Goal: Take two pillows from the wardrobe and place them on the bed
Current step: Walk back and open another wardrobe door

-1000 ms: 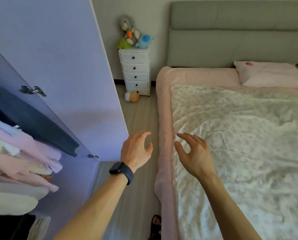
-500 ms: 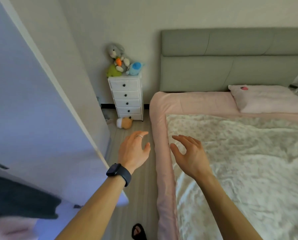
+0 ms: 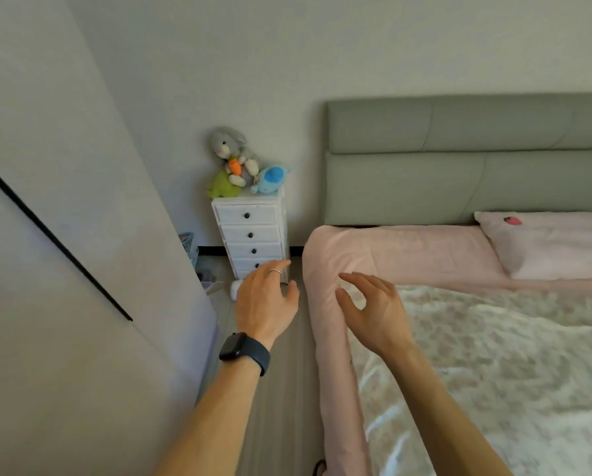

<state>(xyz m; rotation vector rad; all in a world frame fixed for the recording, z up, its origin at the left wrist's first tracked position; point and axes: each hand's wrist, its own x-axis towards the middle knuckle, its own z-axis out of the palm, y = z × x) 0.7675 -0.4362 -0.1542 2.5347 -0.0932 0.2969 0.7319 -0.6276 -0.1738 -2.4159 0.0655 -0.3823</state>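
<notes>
Both empty: left hand [image 3: 265, 300] and right hand [image 3: 373, 312] spread beside the bed [image 3: 407, 250]; reach wide, grip each pillow by its ends.

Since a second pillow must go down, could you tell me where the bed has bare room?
Free: pink sheet between the headboard and floral quilt, left of the pillow. The right end is taken by that pillow.

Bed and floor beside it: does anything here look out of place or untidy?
Only small things. A plush toy lies on the floor at the foot of the white drawer chest, while three others sit on top. The floral blanket on the bed is rumpled. Nothing looks spilled or damaged.
</notes>
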